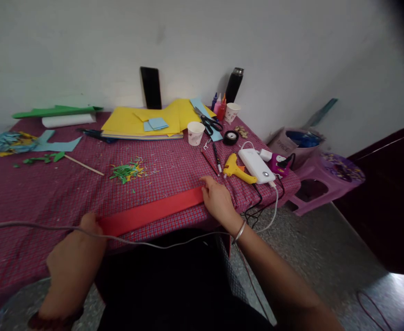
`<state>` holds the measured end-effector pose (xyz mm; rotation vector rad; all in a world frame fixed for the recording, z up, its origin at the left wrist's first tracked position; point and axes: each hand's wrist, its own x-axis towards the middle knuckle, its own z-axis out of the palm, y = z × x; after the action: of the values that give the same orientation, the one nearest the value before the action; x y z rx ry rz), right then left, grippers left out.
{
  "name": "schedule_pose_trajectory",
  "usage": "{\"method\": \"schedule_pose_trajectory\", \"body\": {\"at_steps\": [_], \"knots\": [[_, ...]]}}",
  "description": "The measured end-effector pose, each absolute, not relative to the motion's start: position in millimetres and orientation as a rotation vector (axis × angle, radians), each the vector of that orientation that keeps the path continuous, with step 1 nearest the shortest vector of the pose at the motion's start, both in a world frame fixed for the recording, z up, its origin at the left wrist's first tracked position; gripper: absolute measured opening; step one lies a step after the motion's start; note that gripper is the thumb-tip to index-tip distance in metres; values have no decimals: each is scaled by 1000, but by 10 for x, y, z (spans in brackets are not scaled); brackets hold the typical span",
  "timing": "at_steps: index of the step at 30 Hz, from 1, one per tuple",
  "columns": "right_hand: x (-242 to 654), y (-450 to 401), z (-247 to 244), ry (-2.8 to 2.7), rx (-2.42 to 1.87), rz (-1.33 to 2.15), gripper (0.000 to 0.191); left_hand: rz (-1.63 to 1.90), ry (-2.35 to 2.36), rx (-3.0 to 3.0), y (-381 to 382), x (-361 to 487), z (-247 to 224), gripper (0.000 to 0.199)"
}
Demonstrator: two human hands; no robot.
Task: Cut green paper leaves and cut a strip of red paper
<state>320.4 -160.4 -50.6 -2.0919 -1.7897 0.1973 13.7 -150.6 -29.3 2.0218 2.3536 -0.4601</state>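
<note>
A long red paper strip (153, 210) lies slantwise along the front edge of the checked tablecloth (174, 172). My left hand (79, 250) grips its left end, fingers closed and partly hidden behind the hand. At the other end, my right hand (217, 197) holds the strip between thumb and fingers. Beyond the strip is a small heap of green and yellow paper shreds (128, 171). A yellow glue gun (238, 169) rests to the right of my right hand, near a black pen (217, 157) and a red pencil-like stick (209, 162).
Yellow sheets (119, 122), scissors (209, 122), a paper cup (195, 133) and black tape (230, 137) stand or lie farther back. A white power bank (256, 164) sits at the right edge. A pale cable (133, 241) hangs across the front. A pink stool (307, 177) stands right of the table.
</note>
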Motion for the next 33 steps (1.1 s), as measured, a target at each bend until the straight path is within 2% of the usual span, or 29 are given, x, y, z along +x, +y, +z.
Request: {"method": "schedule_pose_trajectory", "body": {"at_steps": [10, 14, 19, 24, 33], "knots": [[3200, -1579, -518, -1810, -2139, 189, 30, -384, 2337, 2088, -1526, 115, -292, 43], [3210, -1567, -528, -1830, -2186, 182, 23, -287, 2179, 2521, -1501, 23, -321, 39], [3216, -1548, -507, -1946, -2125, -18, 15, 98, 1544, 3196, -1372, -102, -405, 53], [3188, -1501, -433, -2246, -2074, -146, 21, 28, 867, 3378, -1217, -86, -395, 67], [3125, -1500, -223, -2560, -1995, -156, 22, 118, 552, 3391, -1157, -21, -447, 54]]}}
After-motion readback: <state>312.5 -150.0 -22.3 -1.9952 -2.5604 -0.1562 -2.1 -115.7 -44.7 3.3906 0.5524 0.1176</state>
